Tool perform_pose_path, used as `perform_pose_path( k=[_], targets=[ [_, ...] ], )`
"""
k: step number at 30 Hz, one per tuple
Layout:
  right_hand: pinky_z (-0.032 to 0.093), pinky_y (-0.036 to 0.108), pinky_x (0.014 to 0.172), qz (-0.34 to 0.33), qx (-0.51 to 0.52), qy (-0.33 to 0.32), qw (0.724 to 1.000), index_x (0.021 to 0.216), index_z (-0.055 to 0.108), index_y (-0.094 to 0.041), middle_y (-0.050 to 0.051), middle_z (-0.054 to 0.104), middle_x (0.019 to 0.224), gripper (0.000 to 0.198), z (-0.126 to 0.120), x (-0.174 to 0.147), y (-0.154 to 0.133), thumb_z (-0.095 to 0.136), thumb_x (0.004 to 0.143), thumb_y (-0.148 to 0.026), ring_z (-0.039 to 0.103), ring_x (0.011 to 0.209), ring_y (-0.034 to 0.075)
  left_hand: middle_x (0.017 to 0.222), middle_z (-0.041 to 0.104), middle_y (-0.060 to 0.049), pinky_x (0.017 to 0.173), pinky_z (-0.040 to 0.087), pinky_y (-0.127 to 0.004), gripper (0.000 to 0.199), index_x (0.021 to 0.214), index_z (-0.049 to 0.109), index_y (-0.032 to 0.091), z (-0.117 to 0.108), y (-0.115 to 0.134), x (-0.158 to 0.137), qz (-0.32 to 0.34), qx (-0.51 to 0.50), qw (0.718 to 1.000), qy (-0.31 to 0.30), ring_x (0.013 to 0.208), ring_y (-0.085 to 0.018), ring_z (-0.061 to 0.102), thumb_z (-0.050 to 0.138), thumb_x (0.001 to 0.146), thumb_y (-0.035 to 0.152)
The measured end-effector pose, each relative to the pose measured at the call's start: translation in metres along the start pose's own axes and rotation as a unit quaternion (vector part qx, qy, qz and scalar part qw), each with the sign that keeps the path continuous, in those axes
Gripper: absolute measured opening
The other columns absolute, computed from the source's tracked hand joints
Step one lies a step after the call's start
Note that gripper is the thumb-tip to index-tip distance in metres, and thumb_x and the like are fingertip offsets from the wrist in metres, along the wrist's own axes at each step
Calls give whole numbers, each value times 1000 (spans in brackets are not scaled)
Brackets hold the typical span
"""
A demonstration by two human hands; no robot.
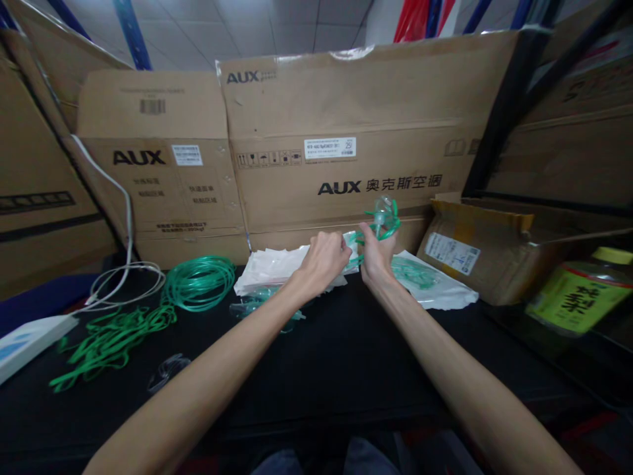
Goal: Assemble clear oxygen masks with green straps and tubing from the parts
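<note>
Black worktop [341, 369]: widest open room lies between the two forearms, from the near edge up to the hands. Gap between left hand [326, 260] and right hand [378, 254] narrow, with green tubing [350, 262] there. Cardboard panels [376, 105] wall off the back. Left side cluttered: tubing coil [200, 284], tangled cord [119, 336], white cable [129, 224]; clear loop [168, 371] near the left forearm. Pale bags [270, 269] and clear plastic pieces [262, 303] hem in the left hand. Right: flat bag [445, 297], then carton [455, 244] and bottle [578, 290]; bare strip between bag and near edge, outside the right forearm.
</note>
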State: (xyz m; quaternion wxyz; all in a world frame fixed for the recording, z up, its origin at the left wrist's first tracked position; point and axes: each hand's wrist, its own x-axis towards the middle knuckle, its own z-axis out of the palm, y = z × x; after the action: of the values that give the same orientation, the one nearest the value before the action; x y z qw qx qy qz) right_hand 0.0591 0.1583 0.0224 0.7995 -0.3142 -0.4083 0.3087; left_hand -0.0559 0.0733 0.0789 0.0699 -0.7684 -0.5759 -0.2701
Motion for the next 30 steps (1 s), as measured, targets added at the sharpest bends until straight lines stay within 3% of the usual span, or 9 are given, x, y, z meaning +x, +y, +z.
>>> perform_pose_path(
  k=[3,7,11,18,20,25,30],
  targets=[
    [55,41,90,5,-6,-4,1000,131,51,-24,6,67,120,64,4,-8,-1,81,80,-50,65,109,25,95,80,-15,88,53,-36,24,102,78,14,2,2,1,-8,-10,1000,4,97,-29,75,56,95,19],
    [53,44,95,8,-6,-39,999,134,47,-29,6,65,127,57,3,-16,-4,62,89,-61,63,117,26,97,80,-15,87,53,-36,24,99,78,14,-1,-1,0,-22,-19,1000,5,96,-29,75,55,94,17],
    [50,45,101,7,-13,-79,997,130,49,-30,5,65,127,49,-8,-22,-10,61,91,-56,62,118,25,99,81,-14,87,52,-36,23,99,78,14,-3,-7,-2,-29,-28,999,11,96,-28,75,55,94,16],
    [47,38,105,22,-21,-125,992,125,55,-30,1,67,121,62,-34,-41,-27,88,73,-38,62,114,21,98,80,-13,87,52,-36,22,99,76,15,1,-10,-1,-28,-43,998,34,94,-27,74,55,97,19],
    [50,36,103,42,-7,-135,990,124,58,-30,0,67,122,62,-35,-46,-32,89,71,-38,62,116,21,98,79,-12,87,53,-36,21,99,75,15,3,-10,-1,-26,-45,998,39,94,-27,74,55,97,20],
    [60,36,85,127,51,-183,974,104,69,-25,3,75,104,35,-33,-50,-42,76,83,-53,71,101,22,106,76,-13,92,52,-37,20,103,72,13,6,-10,-6,-10,-41,998,53,100,-26,71,53,97,16],
    [61,26,78,192,65,-195,960,94,75,-21,1,78,90,27,-43,-44,-45,89,72,-28,74,85,18,113,74,-14,92,52,-38,21,106,71,11,6,-18,-11,6,-32,998,59,102,-27,70,52,99,18]
  ],
)
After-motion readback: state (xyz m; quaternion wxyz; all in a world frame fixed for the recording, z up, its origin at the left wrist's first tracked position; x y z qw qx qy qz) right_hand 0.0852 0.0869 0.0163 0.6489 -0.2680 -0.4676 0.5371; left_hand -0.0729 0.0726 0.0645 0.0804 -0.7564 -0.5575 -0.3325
